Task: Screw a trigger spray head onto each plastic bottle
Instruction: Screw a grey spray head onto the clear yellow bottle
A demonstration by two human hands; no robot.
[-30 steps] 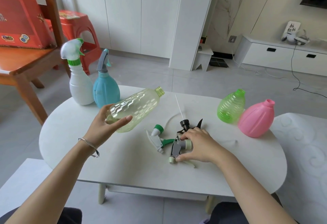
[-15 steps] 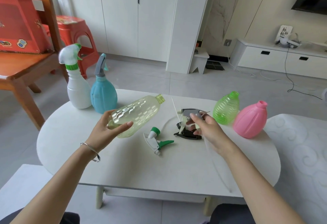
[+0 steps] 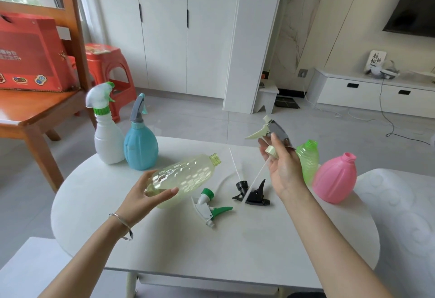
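The left hand (image 3: 144,195) grips a translucent, honeycomb-faceted yellow bottle (image 3: 188,176) near its base. The right hand (image 3: 283,171) pinches a smooth grey-and-cream trigger head (image 3: 271,131), its thin tube (image 3: 255,181) dangling.

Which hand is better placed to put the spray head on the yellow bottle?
The right hand: it holds the grey spray head, raised above the table, while the left hand grips the yellow bottle.

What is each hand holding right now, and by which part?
The left hand grips the pale yellow bottle around its bottom end. The right hand pinches the grey trigger spray head near its screw collar.
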